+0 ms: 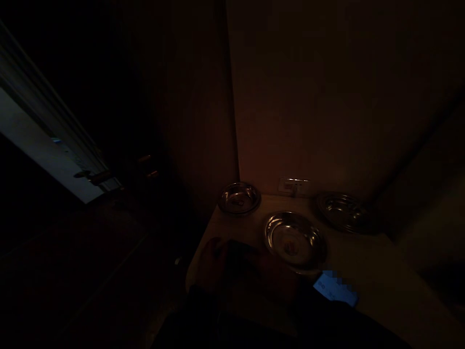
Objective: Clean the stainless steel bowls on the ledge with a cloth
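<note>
The scene is very dark. My left hand (212, 264) and my right hand (274, 276) are over the near left part of a pale table (370, 276). Between them is a dark object (238, 257), its shape lost in shadow; both hands seem closed on its sides, though the fingers barely show. Just beyond my right hand lies a shiny round metal dish (294, 242) with a reddish mark in its middle. A lit phone screen (336, 289) glows beside my right sleeve.
At the table's back left corner sits a metal dish (240, 198), and several stacked-looking metal plates (345, 212) lie at the back right. A wall socket (294, 186) is above the back edge. Far left, a door handle (92, 177) stands near a lighter opening.
</note>
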The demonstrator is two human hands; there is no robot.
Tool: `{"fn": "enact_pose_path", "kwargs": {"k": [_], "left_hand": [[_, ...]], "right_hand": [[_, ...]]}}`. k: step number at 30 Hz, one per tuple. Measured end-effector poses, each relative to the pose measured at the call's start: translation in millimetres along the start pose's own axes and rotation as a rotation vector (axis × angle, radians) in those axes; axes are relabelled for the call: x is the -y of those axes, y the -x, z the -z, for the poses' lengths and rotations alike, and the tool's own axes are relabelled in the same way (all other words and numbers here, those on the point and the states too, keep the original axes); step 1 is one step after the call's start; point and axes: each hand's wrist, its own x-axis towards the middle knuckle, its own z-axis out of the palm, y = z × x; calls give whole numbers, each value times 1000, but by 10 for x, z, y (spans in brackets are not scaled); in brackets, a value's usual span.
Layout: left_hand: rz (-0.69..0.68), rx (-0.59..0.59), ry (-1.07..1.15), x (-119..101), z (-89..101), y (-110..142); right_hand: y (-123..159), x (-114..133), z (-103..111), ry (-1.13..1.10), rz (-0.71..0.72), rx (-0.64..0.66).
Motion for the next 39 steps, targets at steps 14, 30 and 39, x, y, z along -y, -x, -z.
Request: {"fn": "enact_pose_path", "kwargs": {"k": [14,30,39], "left_hand": [[-554,300,-481,239,103,38],[-550,307,-427,364,200,-37],[-59,326,20,-680,-275,210]], "right_hand": [[53,108,1,332,-194,128],[643,-338,506,-34,-73,-168],[853,-1245,861,-103,-390,-468]]}}
